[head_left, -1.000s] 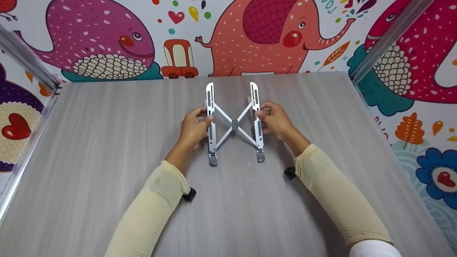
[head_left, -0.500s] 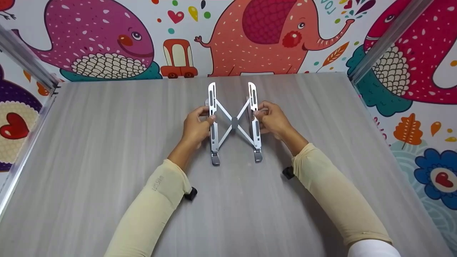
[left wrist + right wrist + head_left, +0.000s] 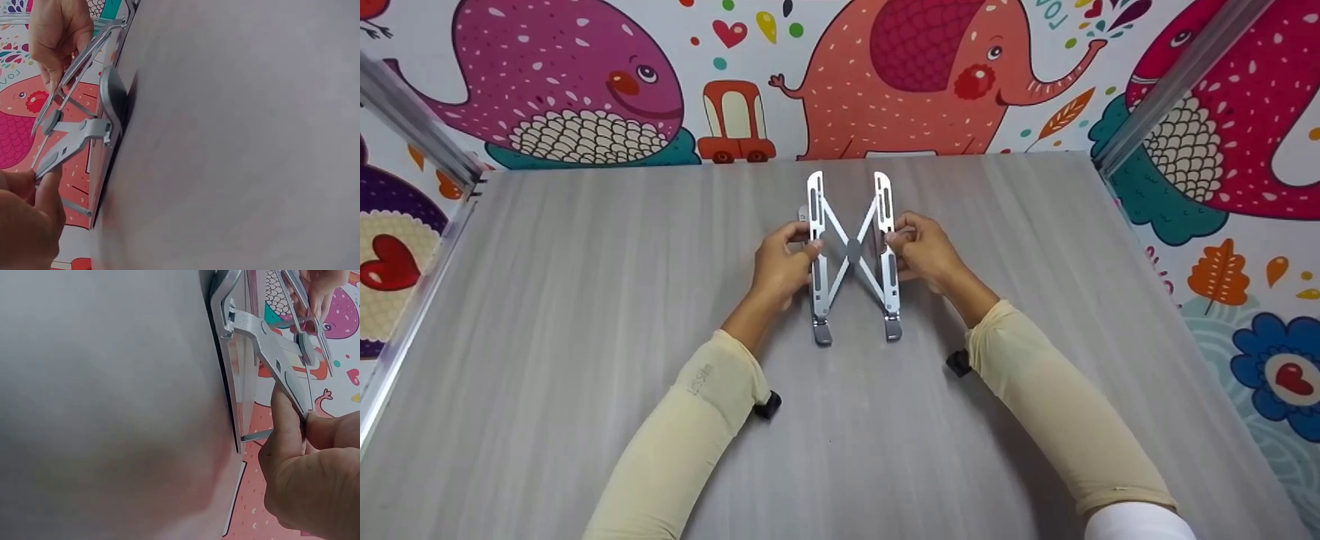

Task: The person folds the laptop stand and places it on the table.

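A silver folding laptop stand [image 3: 853,250] stands on the table, its two slotted side rails joined by crossed bars with a grey hub in the middle. My left hand [image 3: 782,264] pinches the left rail about halfway along, thumb on top. On the other side, my right hand [image 3: 930,252] pinches the right rail at about the same height. Grey hooked feet end both rails at the near side. In the left wrist view the stand's rail [image 3: 67,146] slopes up from its base. The right wrist view shows thumb and fingers around the rail [image 3: 275,360]; some fingertips are hidden.
The grey wood-grain table [image 3: 585,315] extends around the stand. A wall with cartoon animals [image 3: 915,75] rises along the far edge, and metal posts [image 3: 1185,82] stand at the far corners. A black wrist camera [image 3: 768,405] sits under the left sleeve.
Both hands have moved inward, bringing the two rails closer together. The crossed bars now stand at a narrower angle. Each hand keeps its grip on its rail.
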Demonstrator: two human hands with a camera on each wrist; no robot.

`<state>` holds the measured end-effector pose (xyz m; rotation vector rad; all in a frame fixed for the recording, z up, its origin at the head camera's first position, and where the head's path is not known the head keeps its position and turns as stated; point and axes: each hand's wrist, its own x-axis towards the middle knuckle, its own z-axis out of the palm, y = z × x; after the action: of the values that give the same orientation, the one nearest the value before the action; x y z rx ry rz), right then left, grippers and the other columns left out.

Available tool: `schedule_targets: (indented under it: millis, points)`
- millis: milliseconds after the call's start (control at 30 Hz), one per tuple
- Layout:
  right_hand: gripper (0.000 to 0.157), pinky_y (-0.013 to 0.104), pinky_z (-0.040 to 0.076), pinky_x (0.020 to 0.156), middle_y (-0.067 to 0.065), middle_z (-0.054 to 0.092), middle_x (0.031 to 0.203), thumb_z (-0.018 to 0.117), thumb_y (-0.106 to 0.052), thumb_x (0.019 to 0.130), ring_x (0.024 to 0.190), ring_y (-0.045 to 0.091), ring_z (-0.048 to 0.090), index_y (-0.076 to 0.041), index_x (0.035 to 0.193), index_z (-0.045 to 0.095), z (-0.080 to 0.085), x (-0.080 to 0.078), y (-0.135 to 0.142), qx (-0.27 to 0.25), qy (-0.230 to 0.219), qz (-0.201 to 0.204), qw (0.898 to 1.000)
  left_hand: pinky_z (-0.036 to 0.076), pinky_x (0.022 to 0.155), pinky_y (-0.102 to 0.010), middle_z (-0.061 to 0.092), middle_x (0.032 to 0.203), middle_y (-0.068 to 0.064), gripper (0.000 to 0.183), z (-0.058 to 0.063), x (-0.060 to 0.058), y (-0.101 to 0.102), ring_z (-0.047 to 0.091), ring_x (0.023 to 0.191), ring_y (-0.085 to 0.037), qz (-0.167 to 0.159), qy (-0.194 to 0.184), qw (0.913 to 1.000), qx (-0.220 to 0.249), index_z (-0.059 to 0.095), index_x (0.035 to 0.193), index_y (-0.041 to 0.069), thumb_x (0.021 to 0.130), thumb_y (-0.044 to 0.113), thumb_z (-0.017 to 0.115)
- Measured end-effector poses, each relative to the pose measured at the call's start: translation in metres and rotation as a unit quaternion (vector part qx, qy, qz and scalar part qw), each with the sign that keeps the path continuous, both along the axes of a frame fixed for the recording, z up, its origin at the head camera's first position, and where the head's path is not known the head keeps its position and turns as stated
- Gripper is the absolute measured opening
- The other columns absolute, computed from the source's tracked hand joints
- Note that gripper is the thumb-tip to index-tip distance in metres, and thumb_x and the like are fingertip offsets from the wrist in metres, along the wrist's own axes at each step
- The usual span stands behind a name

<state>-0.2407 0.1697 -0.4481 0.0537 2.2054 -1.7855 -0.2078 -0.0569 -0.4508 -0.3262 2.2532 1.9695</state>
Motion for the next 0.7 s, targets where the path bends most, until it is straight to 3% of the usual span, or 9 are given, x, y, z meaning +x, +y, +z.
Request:
schedule_targets:
  millis: [400, 533, 700]
  points:
    - [0.008, 0.044, 0.062, 0.062, 0.006, 0.065, 0.083, 0.057, -0.008, 0.103, 0.064, 0.020, 0.069, -0.001, 0.108, 0.055, -0.002, 0.003, -0.024, -0.015, -0.002, 0.012, 1.000, 0.061, 0.073, -0.033, 0.060, 0.128, -0.009, 0.031, 0.000, -0.005, 0.023, 0.065, 0.091, -0.018, -0.029, 0.008, 0.9995, 0.010, 0.066, 0.130, 0.014, 0.099, 0.014, 0.067]
    - [0.012, 0.045, 0.063, 0.064, 0.007, 0.066, 0.087, 0.057, -0.009, 0.103, 0.068, 0.021, 0.071, 0.000, 0.110, 0.056, -0.002, 0.004, -0.040, -0.012, 0.003, 0.035, 0.999, 0.062, 0.071, -0.032, 0.061, 0.128, -0.009, 0.031, -0.001, -0.003, 0.020, 0.066, 0.086, -0.018, -0.021, -0.004, 0.9991, 0.036, 0.066, 0.130, 0.013, 0.099, 0.012, 0.066]
    - [0.008, 0.043, 0.062, 0.062, 0.007, 0.065, 0.087, 0.057, -0.010, 0.104, 0.070, 0.022, 0.070, -0.004, 0.108, 0.056, 0.001, 0.005, -0.049, 0.012, 0.017, 0.036, 0.999, 0.062, 0.074, -0.034, 0.060, 0.130, -0.010, 0.033, -0.001, -0.002, 0.015, 0.068, 0.087, -0.019, -0.019, -0.016, 0.9969, 0.074, 0.064, 0.133, 0.012, 0.100, 0.011, 0.065]
